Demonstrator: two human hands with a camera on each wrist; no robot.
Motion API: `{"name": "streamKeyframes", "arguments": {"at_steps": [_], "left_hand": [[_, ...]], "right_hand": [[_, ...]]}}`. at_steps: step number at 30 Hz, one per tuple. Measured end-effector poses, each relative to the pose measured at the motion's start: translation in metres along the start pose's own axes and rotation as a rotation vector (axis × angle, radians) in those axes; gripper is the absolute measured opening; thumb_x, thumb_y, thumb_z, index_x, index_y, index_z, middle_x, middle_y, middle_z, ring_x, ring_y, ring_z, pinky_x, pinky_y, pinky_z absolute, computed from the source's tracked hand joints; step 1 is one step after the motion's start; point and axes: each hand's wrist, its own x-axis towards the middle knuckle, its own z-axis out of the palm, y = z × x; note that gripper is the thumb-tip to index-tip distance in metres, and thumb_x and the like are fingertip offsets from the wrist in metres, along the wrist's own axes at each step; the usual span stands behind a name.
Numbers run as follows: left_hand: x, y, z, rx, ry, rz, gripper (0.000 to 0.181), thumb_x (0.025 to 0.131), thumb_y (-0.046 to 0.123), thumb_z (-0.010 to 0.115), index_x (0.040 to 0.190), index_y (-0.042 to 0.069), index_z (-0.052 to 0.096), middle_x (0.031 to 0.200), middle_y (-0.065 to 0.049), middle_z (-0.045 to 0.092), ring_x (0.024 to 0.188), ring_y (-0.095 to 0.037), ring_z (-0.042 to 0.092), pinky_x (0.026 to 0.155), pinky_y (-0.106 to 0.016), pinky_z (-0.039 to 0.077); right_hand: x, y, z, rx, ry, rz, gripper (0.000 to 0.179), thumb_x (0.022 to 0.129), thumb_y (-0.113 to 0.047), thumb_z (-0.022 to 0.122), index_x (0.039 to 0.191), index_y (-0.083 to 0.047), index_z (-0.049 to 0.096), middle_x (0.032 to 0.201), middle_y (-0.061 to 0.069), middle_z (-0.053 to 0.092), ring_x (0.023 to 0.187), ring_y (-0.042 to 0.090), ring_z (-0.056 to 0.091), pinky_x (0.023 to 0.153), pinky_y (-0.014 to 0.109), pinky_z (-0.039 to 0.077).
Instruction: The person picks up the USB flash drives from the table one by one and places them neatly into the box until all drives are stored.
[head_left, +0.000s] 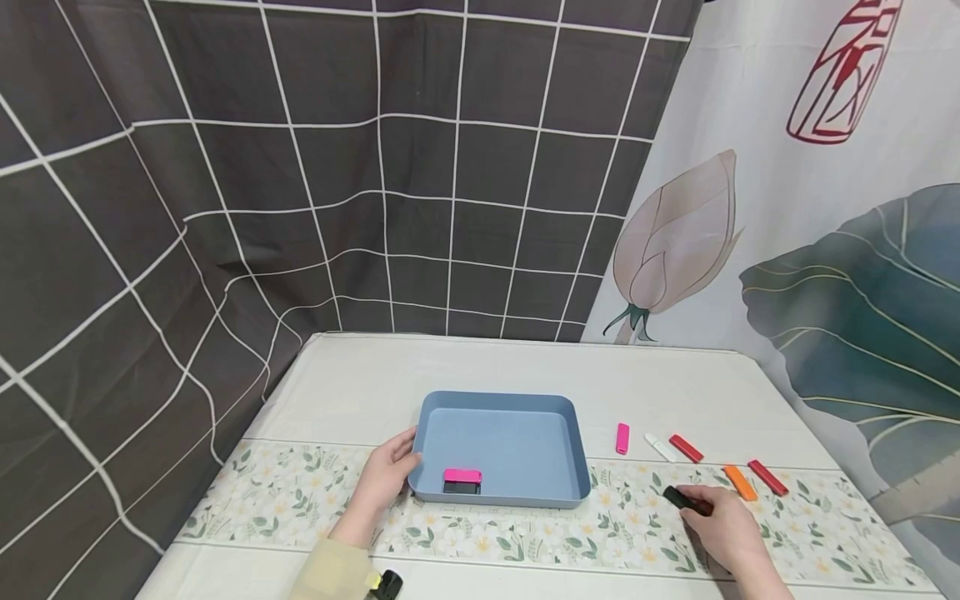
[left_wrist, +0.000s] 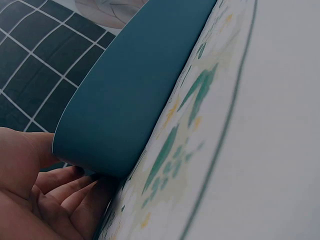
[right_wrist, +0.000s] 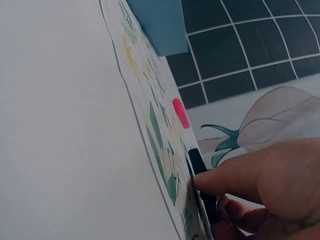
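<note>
A shallow blue tray (head_left: 517,446) stands on the table, with a pink stick (head_left: 462,475) and a black stick (head_left: 461,487) lying side by side at its near left. My left hand (head_left: 384,477) grips the tray's left wall; in the left wrist view the thumb is over the rim and the fingers (left_wrist: 75,195) are curled at the outer side and bottom. To the right of the tray, my right hand (head_left: 722,521) pinches a small, black oblong stick (right_wrist: 199,162) between thumb and fingers, close over the tablecloth. Its far end sticks out past the fingertips.
Right of the tray lie a pink stick (head_left: 622,438), a white stick (head_left: 660,447), a red stick (head_left: 686,448), an orange stick (head_left: 740,482) and another red stick (head_left: 768,477). A dark checked curtain (head_left: 420,167) hangs behind the floral-banded tablecloth (head_left: 360,375).
</note>
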Motion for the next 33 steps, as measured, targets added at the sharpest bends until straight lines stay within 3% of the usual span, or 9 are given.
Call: {"name": "streamKeyframes", "arguments": {"at_steps": [15,33], "left_hand": [[0.0016,-0.0021,0.0026,0.015,0.015,0.003,0.051,0.099,0.007,0.055,0.150,-0.001,0.049,0.148,-0.025,0.056,0.139,-0.042,0.053,0.116,-0.050,0.047],[0.0015,-0.0025,0.0022,-0.005,0.007,-0.011,0.052,0.100,0.007,0.055,0.151,-0.001,0.048,0.149,-0.025,0.055,0.140,-0.042,0.053,0.116,-0.050,0.047]], "right_hand": [[-0.0012,-0.0009,-0.0006,0.025,-0.002,-0.023,0.040,0.089,-0.002,0.072,0.127,0.008,0.066,0.115,0.030,0.066,0.101,0.037,0.066,0.082,0.053,0.056],[-0.0033,-0.0069,-0.0031,0.030,-0.026,-0.027,0.039,0.089,-0.004,0.073,0.127,0.006,0.067,0.116,0.026,0.067,0.099,0.031,0.066,0.081,0.051,0.056]]}}
